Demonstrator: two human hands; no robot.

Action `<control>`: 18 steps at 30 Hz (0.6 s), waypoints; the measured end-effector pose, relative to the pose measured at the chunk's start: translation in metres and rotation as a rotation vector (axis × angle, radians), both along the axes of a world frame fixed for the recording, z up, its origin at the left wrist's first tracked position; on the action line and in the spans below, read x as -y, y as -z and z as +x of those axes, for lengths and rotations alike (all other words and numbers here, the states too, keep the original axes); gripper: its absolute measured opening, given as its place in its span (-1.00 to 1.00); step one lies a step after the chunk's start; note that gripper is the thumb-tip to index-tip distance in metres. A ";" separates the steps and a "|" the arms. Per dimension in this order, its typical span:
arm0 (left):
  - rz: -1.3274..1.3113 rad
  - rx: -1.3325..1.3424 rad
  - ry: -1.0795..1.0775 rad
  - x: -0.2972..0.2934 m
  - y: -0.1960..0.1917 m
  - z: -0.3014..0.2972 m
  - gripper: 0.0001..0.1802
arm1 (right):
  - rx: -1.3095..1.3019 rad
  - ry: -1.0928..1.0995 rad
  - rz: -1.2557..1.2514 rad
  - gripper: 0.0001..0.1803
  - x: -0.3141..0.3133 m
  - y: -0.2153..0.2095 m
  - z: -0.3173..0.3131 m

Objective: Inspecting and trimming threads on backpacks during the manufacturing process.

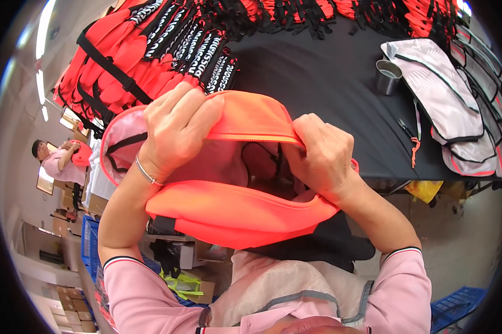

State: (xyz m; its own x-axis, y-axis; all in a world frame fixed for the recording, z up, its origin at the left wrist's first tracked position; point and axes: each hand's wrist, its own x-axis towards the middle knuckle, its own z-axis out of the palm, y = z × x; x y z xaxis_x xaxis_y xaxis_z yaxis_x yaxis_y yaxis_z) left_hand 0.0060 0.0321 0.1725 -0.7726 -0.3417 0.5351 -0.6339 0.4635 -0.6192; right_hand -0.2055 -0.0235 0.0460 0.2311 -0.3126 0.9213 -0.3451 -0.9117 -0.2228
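A bright orange-red zippered bag (242, 214) hangs in front of my chest with its mouth spread wide. My left hand (178, 128) is closed over the upper left edge of the opening, beside a pale lining panel (129, 139) with dark binding. At the right end of the mouth, my right hand (323, 156) grips the edge, its fingertips partly hidden inside. Zipper teeth (254, 138) run along the far rim. Inside, the pale lining and a dark gap show; the bag's bottom is out of sight.
Red bags with black straps (117, 61) are piled at the back left of the black-covered table (318, 67). A metal cup (388, 78), scissors-like tool (408, 131) and pale fabric pieces (437, 83) lie right. Blue crates (89, 245) stand below; a co-worker (64, 161) is far left.
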 end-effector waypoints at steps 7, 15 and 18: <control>-0.026 0.082 0.052 -0.023 -0.005 -0.005 -0.83 | 0.208 0.172 -0.175 -0.80 0.021 -0.007 0.007; 0.109 0.144 -0.319 -0.026 -0.019 -0.011 -0.74 | 0.194 0.195 0.004 -0.86 0.047 -0.012 0.012; -0.140 0.080 -0.620 -0.045 -0.056 0.011 -0.38 | 0.265 0.297 0.425 -0.84 0.083 -0.011 0.001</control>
